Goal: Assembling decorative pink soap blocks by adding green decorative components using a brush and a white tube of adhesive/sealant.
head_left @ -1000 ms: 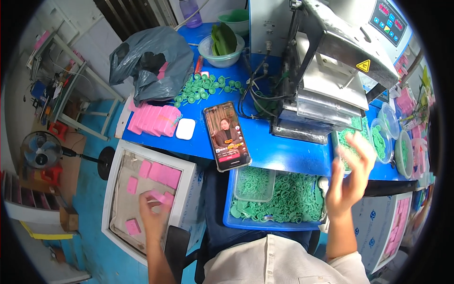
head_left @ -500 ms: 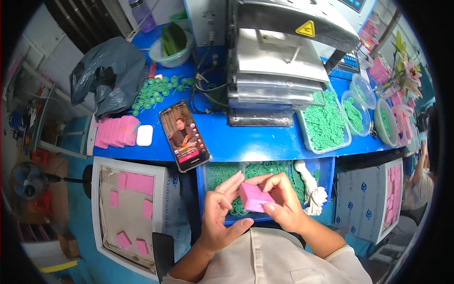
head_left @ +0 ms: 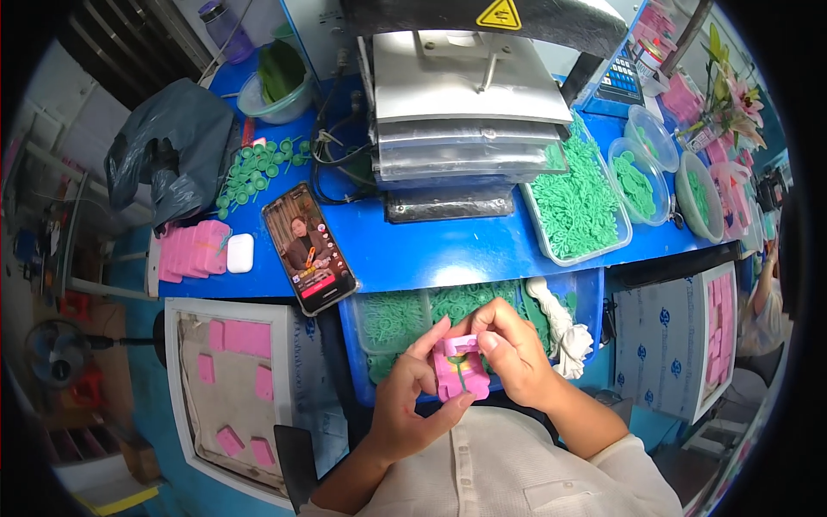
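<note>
Your left hand [head_left: 407, 398] supports the pink block [head_left: 446, 379] from its left side and lower edge, the thumb set low and the fingers raised in a loose curve around it. Your right hand [head_left: 521, 366] grips the upper right of the block, thumb and fingers drawn narrow on its edge. The block sits between both hands, in front of your shirt [head_left: 495, 461] and at the near side of the blue tub [head_left: 353, 345].

Progress: the block is parted, and a green piece [head_left: 460, 373] with a thin stem shows inside it. Handling of this block is judged to be midway, as both hands hold it and it is not closed. Whether the green piece is loose or seated, you cannot tell.

Several further blocks [head_left: 230, 441] lie spread in the white-rimmed tray [head_left: 228, 310] at your left, out of hand. A row of pink blocks [head_left: 194, 250] stands on the table [head_left: 413, 258], beside the white case [head_left: 240, 253]. The pictures do not show which of these are finished. The press [head_left: 469, 86] stands beyond your hands, apart from both.
</note>
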`<action>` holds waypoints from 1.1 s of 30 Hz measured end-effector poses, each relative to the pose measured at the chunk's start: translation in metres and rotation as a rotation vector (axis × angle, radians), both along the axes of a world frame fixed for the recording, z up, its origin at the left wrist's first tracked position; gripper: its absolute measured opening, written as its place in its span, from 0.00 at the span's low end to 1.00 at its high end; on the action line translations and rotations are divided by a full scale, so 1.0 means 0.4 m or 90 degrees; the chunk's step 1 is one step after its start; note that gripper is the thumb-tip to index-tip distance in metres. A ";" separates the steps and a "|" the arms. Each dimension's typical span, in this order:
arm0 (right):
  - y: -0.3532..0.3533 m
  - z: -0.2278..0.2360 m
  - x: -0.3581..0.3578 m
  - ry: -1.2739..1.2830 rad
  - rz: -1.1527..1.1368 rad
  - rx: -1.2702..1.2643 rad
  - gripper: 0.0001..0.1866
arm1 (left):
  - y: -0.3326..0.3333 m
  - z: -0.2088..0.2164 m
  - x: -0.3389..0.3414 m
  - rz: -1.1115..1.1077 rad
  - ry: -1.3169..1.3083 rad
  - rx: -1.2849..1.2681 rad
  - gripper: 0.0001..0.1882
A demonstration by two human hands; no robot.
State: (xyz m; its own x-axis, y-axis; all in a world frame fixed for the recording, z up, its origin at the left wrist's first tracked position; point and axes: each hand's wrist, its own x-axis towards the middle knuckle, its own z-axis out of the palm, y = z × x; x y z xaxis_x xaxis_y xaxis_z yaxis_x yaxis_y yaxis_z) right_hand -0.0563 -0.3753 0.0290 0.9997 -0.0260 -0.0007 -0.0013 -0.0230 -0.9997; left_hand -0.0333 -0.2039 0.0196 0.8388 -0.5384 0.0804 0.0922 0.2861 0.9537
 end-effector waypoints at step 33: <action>-0.015 -0.017 -0.065 0.094 0.126 0.192 0.18 | 0.024 0.033 0.031 0.006 -0.333 0.512 0.36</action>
State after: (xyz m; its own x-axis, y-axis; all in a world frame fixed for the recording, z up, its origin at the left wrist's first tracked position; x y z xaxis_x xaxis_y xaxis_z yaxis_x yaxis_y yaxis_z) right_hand -0.0821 -0.3814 0.0220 0.9738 0.1910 -0.1235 -0.1712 0.2583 -0.9508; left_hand -0.0209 -0.1944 0.0327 0.8062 -0.5890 0.0557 -0.4000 -0.4733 0.7849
